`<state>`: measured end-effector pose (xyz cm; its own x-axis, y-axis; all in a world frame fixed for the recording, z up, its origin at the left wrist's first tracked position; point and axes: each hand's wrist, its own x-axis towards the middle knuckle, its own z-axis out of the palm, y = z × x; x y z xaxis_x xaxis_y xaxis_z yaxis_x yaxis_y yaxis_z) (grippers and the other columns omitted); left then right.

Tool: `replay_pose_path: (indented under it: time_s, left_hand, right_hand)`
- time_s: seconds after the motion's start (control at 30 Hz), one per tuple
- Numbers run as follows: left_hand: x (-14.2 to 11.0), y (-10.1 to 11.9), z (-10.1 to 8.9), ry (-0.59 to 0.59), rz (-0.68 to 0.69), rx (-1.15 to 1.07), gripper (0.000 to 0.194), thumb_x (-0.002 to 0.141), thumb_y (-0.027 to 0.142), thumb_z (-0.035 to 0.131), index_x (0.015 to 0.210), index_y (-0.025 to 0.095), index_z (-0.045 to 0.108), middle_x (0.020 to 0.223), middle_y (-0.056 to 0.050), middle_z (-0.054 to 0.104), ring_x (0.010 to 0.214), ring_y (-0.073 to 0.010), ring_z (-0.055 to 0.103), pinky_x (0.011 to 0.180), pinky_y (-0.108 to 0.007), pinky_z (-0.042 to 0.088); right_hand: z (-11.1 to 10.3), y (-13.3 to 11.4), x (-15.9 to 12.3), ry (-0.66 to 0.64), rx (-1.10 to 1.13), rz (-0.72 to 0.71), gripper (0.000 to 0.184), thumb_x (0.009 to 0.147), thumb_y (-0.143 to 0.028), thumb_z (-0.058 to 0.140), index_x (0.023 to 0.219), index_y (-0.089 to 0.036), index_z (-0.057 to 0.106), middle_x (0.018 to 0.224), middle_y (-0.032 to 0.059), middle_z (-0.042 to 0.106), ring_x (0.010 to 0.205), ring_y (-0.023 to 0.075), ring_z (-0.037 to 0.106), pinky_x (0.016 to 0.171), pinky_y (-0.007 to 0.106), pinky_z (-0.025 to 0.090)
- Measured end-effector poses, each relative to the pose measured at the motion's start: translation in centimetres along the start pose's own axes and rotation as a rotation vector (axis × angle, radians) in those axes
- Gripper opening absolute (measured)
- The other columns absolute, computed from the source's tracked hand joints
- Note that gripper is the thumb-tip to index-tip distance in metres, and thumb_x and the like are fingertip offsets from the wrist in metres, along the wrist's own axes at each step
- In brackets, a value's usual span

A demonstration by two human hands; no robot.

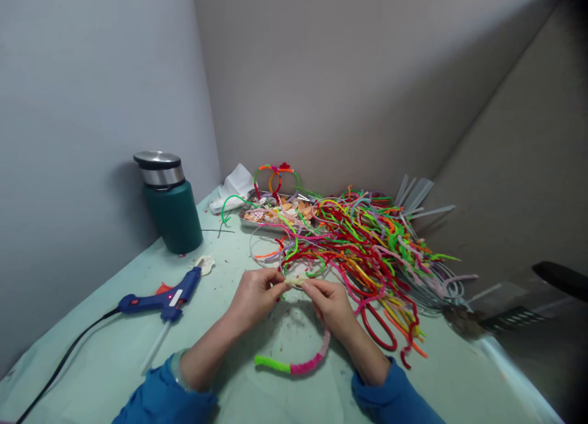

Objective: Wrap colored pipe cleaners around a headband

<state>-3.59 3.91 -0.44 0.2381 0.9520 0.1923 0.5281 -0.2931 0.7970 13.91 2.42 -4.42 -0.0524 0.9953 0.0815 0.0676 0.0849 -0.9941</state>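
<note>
My left hand point(258, 296) and my right hand point(331, 306) meet over the middle of the table, thumbs and forefingers pinching a pale yellow pipe cleaner point(295, 282). Its fuzzy strand runs between the two pinches and appears wound on a curved band. From beneath my right hand the band point(309, 366) bends round toward me, covered in light pink, hot pink and bright green sections. The green end points left. Where the band passes behind my right fingers is hidden.
A blue glue gun point(177, 298) with a lit red light lies at left, its cord running off nearer me. Behind it stands a teal flask point(174, 212). A metal tray point(248, 222) holds small pieces. Tangled pipe cleaners point(367, 240) and red-handled scissors point(383, 332) lie at right.
</note>
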Motion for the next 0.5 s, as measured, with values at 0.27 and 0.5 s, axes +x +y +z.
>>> replay_pose_path:
  time_s: [0.27,0.5]
  left_hand:
    - [0.38,-0.21,-0.16,-0.168,-0.335,-0.46,0.029,0.065,0.039,0.064,0.056,0.012,0.057,0.047,0.001,0.052,0.034,-0.005,0.034,0.035,-0.02,0.024]
    - [0.37,-0.39,-0.13,-0.22,-0.428,-0.638,0.032,0.067,0.041,0.063,0.058,0.011,0.056,0.05,0.0,0.054,0.03,-0.0033,0.032,0.032,-0.019,0.024]
  right_hand:
    - [0.05,0.49,-0.09,0.001,-0.064,-0.045,0.031,0.077,-0.042,0.06,0.086,-0.015,0.072,0.039,-0.0057,0.039,0.035,0.0074,0.032,0.034,0.021,0.024]
    - [0.14,0.39,-0.19,-0.002,-0.048,-0.034,0.031,0.077,-0.042,0.06,0.086,-0.015,0.072,0.041,-0.006,0.039,0.035,0.0071,0.031,0.035,0.021,0.024]
